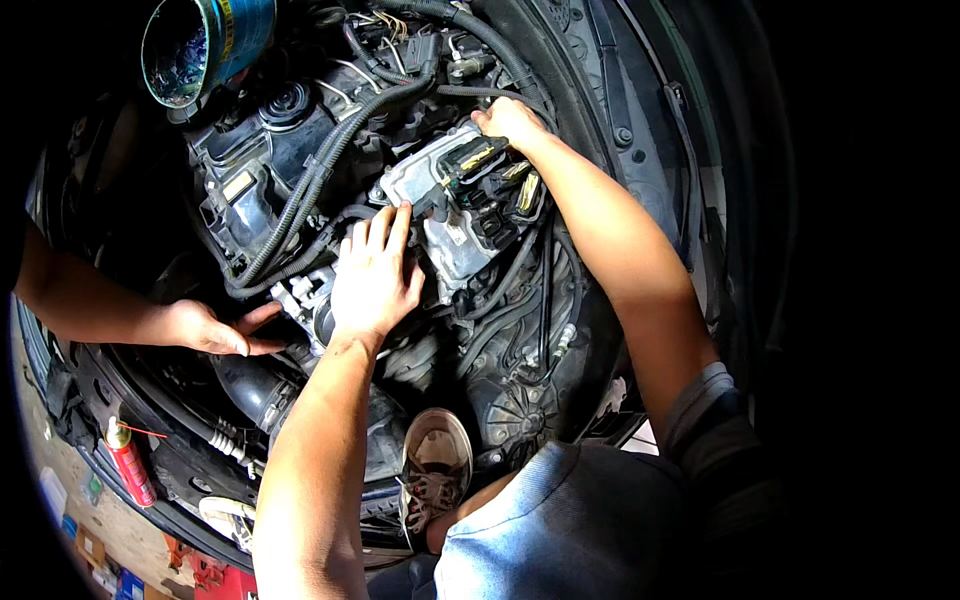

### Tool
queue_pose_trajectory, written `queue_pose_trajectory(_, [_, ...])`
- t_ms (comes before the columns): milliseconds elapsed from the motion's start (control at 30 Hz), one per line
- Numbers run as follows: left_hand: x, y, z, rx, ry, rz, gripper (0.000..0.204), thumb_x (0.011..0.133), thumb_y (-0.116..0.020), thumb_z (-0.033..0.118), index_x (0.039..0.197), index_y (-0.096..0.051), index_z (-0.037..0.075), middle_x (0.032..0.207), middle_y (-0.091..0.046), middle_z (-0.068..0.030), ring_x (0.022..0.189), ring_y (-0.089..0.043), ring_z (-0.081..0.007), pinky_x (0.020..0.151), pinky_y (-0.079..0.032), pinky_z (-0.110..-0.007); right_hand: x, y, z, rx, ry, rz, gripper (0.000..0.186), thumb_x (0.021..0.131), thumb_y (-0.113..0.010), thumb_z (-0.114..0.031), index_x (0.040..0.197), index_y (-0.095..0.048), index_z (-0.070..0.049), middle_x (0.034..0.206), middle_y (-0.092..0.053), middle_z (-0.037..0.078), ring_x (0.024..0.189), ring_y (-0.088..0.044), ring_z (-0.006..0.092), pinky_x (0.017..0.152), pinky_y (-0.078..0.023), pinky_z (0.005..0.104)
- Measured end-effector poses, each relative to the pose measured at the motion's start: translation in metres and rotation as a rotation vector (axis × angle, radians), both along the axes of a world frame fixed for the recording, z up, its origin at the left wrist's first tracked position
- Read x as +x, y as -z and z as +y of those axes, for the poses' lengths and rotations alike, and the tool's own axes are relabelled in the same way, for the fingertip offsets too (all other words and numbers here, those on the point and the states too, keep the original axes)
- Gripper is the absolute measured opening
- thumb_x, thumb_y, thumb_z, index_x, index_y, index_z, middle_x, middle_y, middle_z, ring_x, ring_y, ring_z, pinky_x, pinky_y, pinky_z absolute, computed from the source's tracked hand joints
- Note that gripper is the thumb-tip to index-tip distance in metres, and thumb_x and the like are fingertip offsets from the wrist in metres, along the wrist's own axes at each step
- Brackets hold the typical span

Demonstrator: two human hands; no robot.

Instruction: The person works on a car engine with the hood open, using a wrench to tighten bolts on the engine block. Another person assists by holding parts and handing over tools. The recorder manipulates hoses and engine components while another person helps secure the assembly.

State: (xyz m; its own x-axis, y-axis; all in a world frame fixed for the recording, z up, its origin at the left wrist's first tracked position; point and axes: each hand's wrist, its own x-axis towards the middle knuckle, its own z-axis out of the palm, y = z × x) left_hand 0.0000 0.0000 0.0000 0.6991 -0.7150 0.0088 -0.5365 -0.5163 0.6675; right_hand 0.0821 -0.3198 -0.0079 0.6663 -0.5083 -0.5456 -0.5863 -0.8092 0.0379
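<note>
A silvery engine control unit (415,180) with black plug connectors (475,158) sits tilted among the wiring. At its far corner, my right hand (512,122) is curled round the edge; some of its fingers are hidden. My left hand (375,275) lies with fingers stretched out, the tips touching the unit's near left edge. Its palm is over a metal throttle body (318,305), partly covered. From the left, a co-worker's hand (212,328) reaches toward that metal part, holding nothing I can see.
Ribbed wiring conduit (325,150) arches across the engine. An open blue tin (235,40) stands at the far left. A red spray can (130,465) with a thin straw rests on the front edge. My shoe (435,470) is planted inside the bay, below my left hand.
</note>
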Motion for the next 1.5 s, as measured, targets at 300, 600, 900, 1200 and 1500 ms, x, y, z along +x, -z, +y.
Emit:
queue_pose_trajectory(300, [0.003, 0.003, -0.002, -0.030, -0.006, -0.014, 0.074, 0.075, -0.066, 0.022, 0.141, -0.040, 0.001, 0.132, -0.047, -0.0177, 0.115, -0.046, -0.0328, 0.097, -0.040, -0.041, 0.003, 0.004, -0.008, -0.027, 0.050, -0.071, 0.055, 0.085, -0.064, -0.048, 0.113, -0.067, -0.001, 0.115, -0.065, 0.023, 0.110, -0.062, 0.0354, 0.094, -0.048, 0.0399])
queue_pose_trajectory(600, [0.002, 0.000, 0.001, 0.000, -0.002, -0.019, 0.074, 0.074, -0.066, 0.022, 0.140, -0.040, 0.001, 0.132, -0.046, -0.0167, 0.115, -0.046, -0.0322, 0.097, -0.041, -0.040, -0.001, 0.009, -0.005, -0.074, 0.025, -0.159, 0.053, 0.081, -0.066, -0.050, 0.101, -0.072, -0.002, 0.103, -0.068, 0.024, 0.104, -0.065, 0.0339, 0.091, -0.049, 0.0416])
queue_pose_trajectory(900, [-0.002, 0.002, -0.001, -0.001, -0.009, -0.018, 0.075, 0.074, -0.067, 0.022, 0.140, -0.040, 0.001, 0.132, -0.046, -0.0158, 0.114, -0.046, -0.0314, 0.095, -0.041, -0.039, -0.003, -0.005, 0.001, -0.018, -0.044, -0.061, 0.053, 0.081, -0.068, -0.047, 0.113, -0.068, -0.004, 0.118, -0.065, 0.020, 0.113, -0.060, 0.0355, 0.098, -0.046, 0.0421])
queue_pose_trajectory(1200, [0.008, -0.003, -0.001, -0.074, -0.009, 0.011, 0.077, 0.072, -0.068, 0.023, 0.140, -0.039, 0.001, 0.132, -0.047, -0.0166, 0.115, -0.047, -0.0322, 0.096, -0.041, -0.041, -0.001, 0.012, -0.026, -0.034, -0.177, -0.230, 0.040, 0.075, -0.069, -0.042, 0.077, -0.070, -0.002, 0.078, -0.066, 0.021, 0.073, -0.065, 0.0348, 0.073, -0.051, 0.0414])
queue_pose_trajectory(1500, [0.010, -0.041, 0.001, 0.071, 0.012, -0.001, 0.055, 0.087, -0.055, 0.028, 0.136, -0.043, 0.006, 0.137, -0.048, -0.0100, 0.123, -0.046, -0.0264, 0.104, -0.037, -0.045, -0.077, 0.028, 0.170, -0.863, -0.513, -0.065, 0.035, 0.097, -0.039, -0.032, 0.123, -0.055, -0.015, 0.117, -0.061, 0.009, 0.112, -0.055, 0.0221, 0.100, -0.040, 0.0392])
